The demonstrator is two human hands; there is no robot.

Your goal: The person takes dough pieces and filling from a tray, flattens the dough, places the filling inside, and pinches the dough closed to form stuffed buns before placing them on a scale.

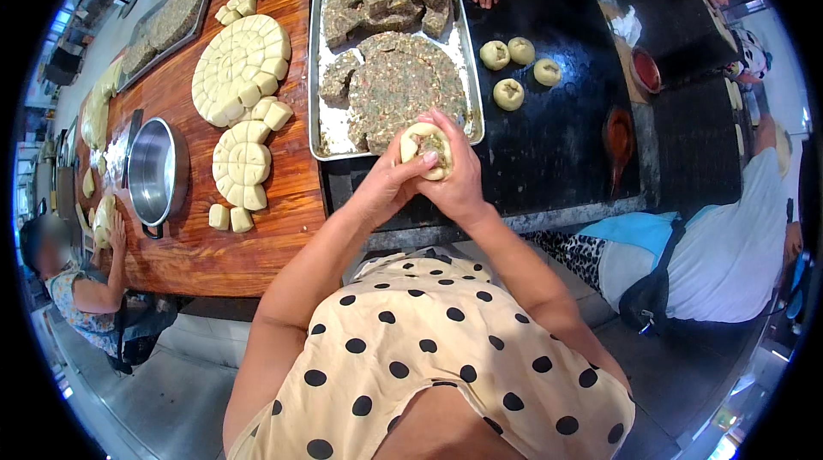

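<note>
Between my two hands I hold a round of pale dough (pixel 415 141) with greenish-brown filling showing in its open middle. My left hand (pixel 387 184) grips its near left side, the thumb lying over the filling. Around the right side curl the fingers of my right hand (pixel 459 175). Just beyond them stands a metal tray (pixel 474 66) bearing a flattened mass of chopped filling (pixel 399 83) and broken chunks of filling (pixel 377 1). Several filled dough buns (pixel 508 95) sit on the black surface to the right.
Cut dough pieces (pixel 240 70) lie in coils on the wooden table (pixel 283 254) at left, beside a steel pot (pixel 159 168). Another tray of filling (pixel 176 18) stands behind. Right are a brown ladle (pixel 617 143) and a red bowl (pixel 645 71). Co-workers stand left, right and at the far side.
</note>
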